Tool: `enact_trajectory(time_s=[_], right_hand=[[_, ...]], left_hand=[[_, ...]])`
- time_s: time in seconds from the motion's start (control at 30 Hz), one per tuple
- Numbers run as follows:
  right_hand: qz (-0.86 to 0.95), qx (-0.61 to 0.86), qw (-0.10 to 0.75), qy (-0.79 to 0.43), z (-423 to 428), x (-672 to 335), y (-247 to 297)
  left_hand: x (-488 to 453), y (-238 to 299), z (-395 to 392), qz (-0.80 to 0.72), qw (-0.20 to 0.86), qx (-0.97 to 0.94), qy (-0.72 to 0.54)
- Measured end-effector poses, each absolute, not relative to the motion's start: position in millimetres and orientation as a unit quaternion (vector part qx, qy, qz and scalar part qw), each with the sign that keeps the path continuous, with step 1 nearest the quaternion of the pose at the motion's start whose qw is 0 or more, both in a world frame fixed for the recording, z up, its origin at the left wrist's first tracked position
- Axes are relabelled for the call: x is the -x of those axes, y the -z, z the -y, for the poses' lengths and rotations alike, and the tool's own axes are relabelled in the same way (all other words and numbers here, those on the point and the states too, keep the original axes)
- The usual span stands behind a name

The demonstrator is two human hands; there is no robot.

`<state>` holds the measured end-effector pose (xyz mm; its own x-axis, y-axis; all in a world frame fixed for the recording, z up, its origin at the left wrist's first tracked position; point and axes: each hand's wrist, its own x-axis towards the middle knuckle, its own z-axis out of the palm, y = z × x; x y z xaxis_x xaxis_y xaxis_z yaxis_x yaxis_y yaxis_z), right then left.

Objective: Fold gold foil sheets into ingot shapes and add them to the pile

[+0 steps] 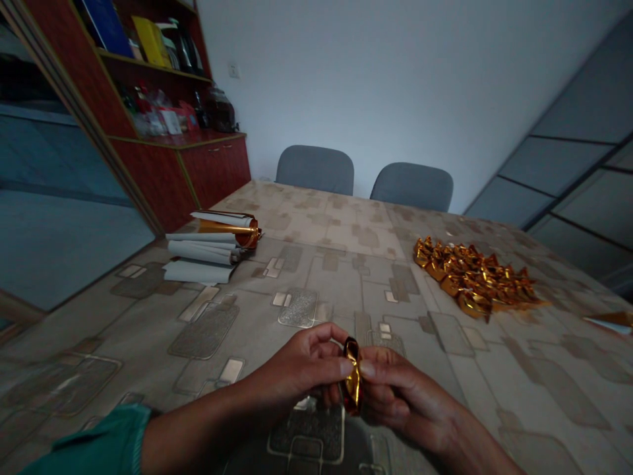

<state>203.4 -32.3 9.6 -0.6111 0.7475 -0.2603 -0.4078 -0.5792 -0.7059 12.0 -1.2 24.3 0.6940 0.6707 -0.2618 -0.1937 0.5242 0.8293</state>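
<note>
A folded gold foil paper ingot (pixel 353 382) is held up between both hands, just above the near part of the table. My left hand (pixel 316 363) grips its left side, thumb pressed on the foil and the index finger curled over the top edge. On the other side, my right hand (pixel 393 386) pinches the foil between thumb and fingers. The remaining fingers of both hands are curled in and partly hidden. A cluster of finished gold foil paper ingots (pixel 475 274) lies on the right of the table. Rolled sheets of gold foil paper (pixel 212 247), white on the back, lie at the left.
A patterned cloth (pixel 316 264) covers the table. Another piece of foil paper (pixel 613 321) lies at the right edge. Two grey chairs (pixel 315 168) stand at the far side. A red-brown cabinet (pixel 212 171) with bottles and bags stands at the back left.
</note>
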Motion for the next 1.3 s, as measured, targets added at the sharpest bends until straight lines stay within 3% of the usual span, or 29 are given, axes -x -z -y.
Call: enact_trajectory(time_s=[0.5,1.3], right_hand=[[0.285,0.246,0.351,-0.857,33,-209,-22],[0.276,0.255,0.350,-0.858,35,-202,-16]], left_hand=[[-3,-26,-5,-0.191,0.925,-0.238,-0.226],[-12,-16,4,-0.246,0.861,-0.350,-0.276]])
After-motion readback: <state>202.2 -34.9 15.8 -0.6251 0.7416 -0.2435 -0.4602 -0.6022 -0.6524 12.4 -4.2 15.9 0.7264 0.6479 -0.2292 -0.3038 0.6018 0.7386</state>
